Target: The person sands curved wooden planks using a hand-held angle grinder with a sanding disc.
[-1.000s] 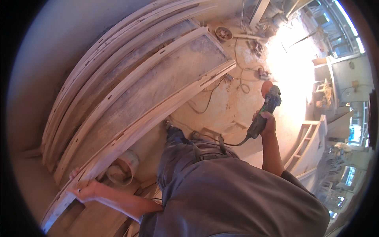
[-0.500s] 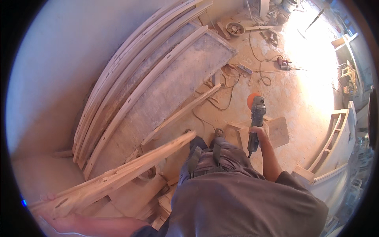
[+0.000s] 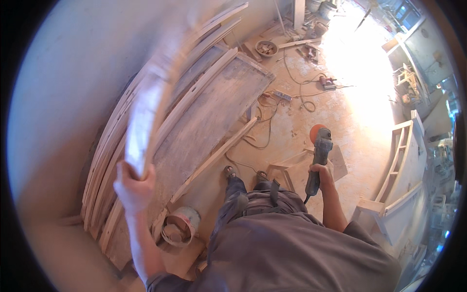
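My left hand (image 3: 134,189) is closed round the lower end of a long wooden piece (image 3: 146,109). The piece stands up at a slant in front of the leaning wood, and its upper end is smeared by motion. My right hand (image 3: 323,173) grips the body of a dark angle grinder (image 3: 319,152), held out in front of my right side. An orange disc (image 3: 316,131) sits at the grinder's far end, apart from any wood. Whether the disc is spinning I cannot tell.
Curved wooden rails (image 3: 109,146) and a large panel (image 3: 209,102) lean along the left wall. A bucket of wood pieces (image 3: 187,221) stands by my left leg. Cords (image 3: 269,129) trail over the floor to a red power tool (image 3: 327,82). A curved frame (image 3: 396,160) stands at right.
My left hand has swung the wooden piece from lying across my lower left to nearly upright, farther forward. The bucket has come into fuller view. The grinder stays in my right hand.
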{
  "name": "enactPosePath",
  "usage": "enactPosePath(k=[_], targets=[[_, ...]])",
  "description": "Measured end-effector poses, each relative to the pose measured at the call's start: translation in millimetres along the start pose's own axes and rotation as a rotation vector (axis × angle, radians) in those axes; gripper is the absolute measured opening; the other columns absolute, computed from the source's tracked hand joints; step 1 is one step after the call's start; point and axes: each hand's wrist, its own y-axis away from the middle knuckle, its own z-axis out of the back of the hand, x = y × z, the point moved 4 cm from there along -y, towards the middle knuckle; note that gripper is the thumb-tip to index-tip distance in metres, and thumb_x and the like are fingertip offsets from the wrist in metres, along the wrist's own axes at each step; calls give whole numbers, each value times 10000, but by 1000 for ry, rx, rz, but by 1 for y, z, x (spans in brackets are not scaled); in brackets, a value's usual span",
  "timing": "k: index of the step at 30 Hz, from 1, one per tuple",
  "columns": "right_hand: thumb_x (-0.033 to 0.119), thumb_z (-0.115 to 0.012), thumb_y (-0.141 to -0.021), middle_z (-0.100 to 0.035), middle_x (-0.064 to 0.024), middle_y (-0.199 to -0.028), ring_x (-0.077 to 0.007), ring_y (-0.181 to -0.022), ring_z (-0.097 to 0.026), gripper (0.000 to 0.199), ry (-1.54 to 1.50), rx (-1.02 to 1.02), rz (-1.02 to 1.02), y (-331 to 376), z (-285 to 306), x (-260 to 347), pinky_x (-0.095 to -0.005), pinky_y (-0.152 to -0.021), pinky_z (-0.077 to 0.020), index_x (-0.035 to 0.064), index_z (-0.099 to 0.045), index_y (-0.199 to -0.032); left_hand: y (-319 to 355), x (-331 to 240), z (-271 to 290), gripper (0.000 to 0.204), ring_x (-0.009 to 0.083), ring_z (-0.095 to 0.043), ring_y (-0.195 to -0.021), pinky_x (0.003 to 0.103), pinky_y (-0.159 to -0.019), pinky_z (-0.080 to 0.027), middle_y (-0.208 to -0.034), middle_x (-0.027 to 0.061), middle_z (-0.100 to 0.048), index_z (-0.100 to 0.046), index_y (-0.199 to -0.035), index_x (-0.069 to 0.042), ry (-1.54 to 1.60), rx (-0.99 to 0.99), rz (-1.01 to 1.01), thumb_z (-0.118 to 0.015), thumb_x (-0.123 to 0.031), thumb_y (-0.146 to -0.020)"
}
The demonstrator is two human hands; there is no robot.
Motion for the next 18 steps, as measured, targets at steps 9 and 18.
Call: enactPosePath(k=[9, 18], targets=[[40, -685, -672, -654, -113, -782, -229, -646, -670, 349, 11, -150, -3, 46, -30, 27, -364, -587, -564, -33, -610, -1005, 40, 189, -202, 456, 423, -737, -784, 548, -732, -582, -839, 194, -742, -601, -1099, -99, -313, 535, -42, -834, -311, -769], [99, -694, -629, -662, -126, -773, -240, -643, -657, 365, 176, -259, -23, 63, -61, 40, -357, -627, -561, -50, -646, -960, 39, 249, -219, 629, 423, -703, -1060, 524, -906, -561, -1097, 248, -727, -617, -1246, -42, -259, 838, 141, -863, -343, -751]])
